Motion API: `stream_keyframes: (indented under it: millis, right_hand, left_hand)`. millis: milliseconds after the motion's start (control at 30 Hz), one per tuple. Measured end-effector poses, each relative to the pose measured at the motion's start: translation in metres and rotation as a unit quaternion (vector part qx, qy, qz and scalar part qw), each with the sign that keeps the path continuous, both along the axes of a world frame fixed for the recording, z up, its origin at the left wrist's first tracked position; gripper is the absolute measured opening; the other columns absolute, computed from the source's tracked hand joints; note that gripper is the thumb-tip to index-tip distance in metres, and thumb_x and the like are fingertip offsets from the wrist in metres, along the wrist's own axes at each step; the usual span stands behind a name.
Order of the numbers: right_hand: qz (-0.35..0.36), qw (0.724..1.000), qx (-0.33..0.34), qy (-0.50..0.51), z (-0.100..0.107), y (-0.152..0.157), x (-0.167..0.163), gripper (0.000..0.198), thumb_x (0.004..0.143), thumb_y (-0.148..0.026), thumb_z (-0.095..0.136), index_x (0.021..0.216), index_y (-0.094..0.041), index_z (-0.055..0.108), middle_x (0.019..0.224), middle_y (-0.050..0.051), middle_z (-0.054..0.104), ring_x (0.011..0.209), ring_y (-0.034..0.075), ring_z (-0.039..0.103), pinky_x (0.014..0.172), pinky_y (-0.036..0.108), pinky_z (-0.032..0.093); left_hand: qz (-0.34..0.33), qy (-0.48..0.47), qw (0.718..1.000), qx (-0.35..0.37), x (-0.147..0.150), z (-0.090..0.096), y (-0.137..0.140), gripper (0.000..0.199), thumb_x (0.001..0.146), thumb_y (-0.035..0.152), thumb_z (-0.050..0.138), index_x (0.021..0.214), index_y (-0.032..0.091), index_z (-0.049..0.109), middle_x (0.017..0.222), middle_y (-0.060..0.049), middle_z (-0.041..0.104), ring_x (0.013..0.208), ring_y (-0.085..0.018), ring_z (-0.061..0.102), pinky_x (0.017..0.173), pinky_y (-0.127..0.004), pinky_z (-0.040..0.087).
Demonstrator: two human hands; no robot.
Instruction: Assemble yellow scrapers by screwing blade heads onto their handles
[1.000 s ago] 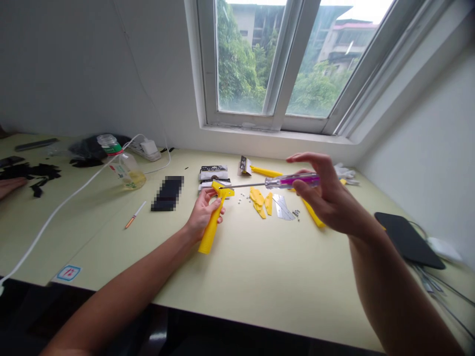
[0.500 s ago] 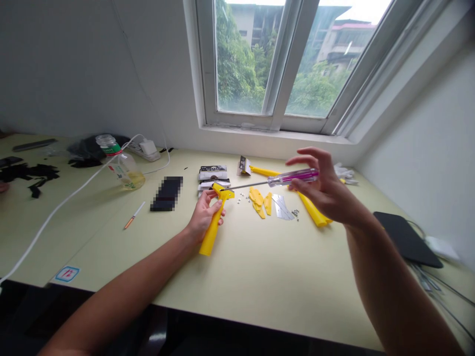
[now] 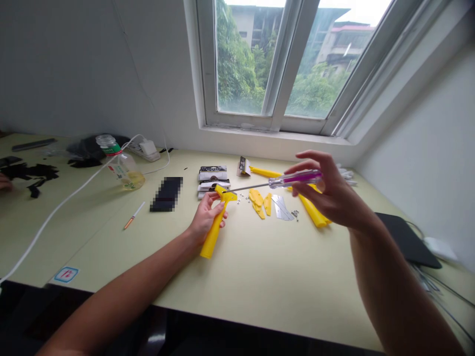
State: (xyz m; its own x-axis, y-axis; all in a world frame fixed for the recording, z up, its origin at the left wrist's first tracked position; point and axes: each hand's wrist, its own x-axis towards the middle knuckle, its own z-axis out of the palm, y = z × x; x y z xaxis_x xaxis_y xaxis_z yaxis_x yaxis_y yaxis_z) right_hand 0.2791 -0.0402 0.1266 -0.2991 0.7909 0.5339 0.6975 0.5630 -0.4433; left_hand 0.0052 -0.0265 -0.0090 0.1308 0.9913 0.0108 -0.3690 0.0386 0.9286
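My left hand (image 3: 208,216) is wrapped round the yellow handle of a scraper (image 3: 214,237), its T-shaped head pointing up and away from me. In my right hand (image 3: 326,190) is a screwdriver (image 3: 295,178) with a clear and purple handle, pinched between thumb and fingers. The screwdriver's shaft lies nearly level, and its tip meets the scraper head. Just beyond lie small nuts (image 3: 242,199), flat yellow plates (image 3: 257,200), metal blades (image 3: 282,207) and a little heap of screws (image 3: 295,214).
More yellow handles (image 3: 311,210) lie under and beyond my right hand. Behind are blade boxes (image 3: 213,173). Leftward are a phone-like dark slab (image 3: 166,194), an orange-and-white stick (image 3: 134,216), a bottle (image 3: 124,168) and a white cable (image 3: 48,217). Another person's hand (image 3: 5,182) shows at far left.
The scraper head has shifted slightly right. My right hand has moved a little to the right, its fingers changing position round the screwdriver handle.
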Motion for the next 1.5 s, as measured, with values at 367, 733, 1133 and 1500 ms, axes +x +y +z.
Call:
stream_keyframes:
  millis: [367,733,1133,1500]
  right_hand:
    - [-0.04,0.998,0.036,0.012,-0.002,0.002,0.002,0.044,0.089,-0.044,0.057,0.127,-0.025,0.046,0.099,0.007,0.069,0.079,0.022,0.07,0.068,0.036,0.057]
    - [-0.018,0.999,0.049,-0.005,0.002,-0.004,-0.001,0.043,0.089,-0.044,0.056,0.127,-0.026,0.046,0.097,0.006,0.068,0.077,0.023,0.069,0.066,0.038,0.057]
    - [0.002,0.998,0.051,-0.046,0.006,-0.015,-0.004,0.053,0.089,-0.041,0.057,0.136,-0.024,0.039,0.113,0.01,0.066,0.085,0.022,0.068,0.074,0.037,0.055]
    - [-0.079,0.994,0.079,-0.013,-0.003,-0.001,-0.004,0.039,0.09,-0.041,0.056,0.124,-0.024,0.051,0.101,0.008,0.068,0.079,0.023,0.068,0.075,0.04,0.056]
  left_hand:
    - [-0.001,-0.008,1.0,0.007,0.0,0.004,0.0,0.036,0.079,0.03,0.072,0.106,0.023,0.05,0.127,-0.005,0.047,0.061,-0.007,0.06,0.04,-0.018,0.044]
    - [-0.003,-0.009,1.0,0.008,0.0,0.004,-0.002,0.038,0.077,0.03,0.073,0.107,0.023,0.05,0.129,-0.007,0.047,0.061,-0.008,0.061,0.039,-0.018,0.044]
    - [0.001,-0.012,1.0,0.005,0.0,0.007,-0.002,0.039,0.076,0.031,0.074,0.105,0.023,0.049,0.126,-0.005,0.048,0.06,-0.007,0.061,0.039,-0.019,0.044]
    - [0.008,-0.002,1.0,0.006,0.001,0.008,-0.003,0.042,0.075,0.034,0.075,0.105,0.023,0.048,0.123,-0.005,0.048,0.061,-0.008,0.061,0.039,-0.019,0.045]
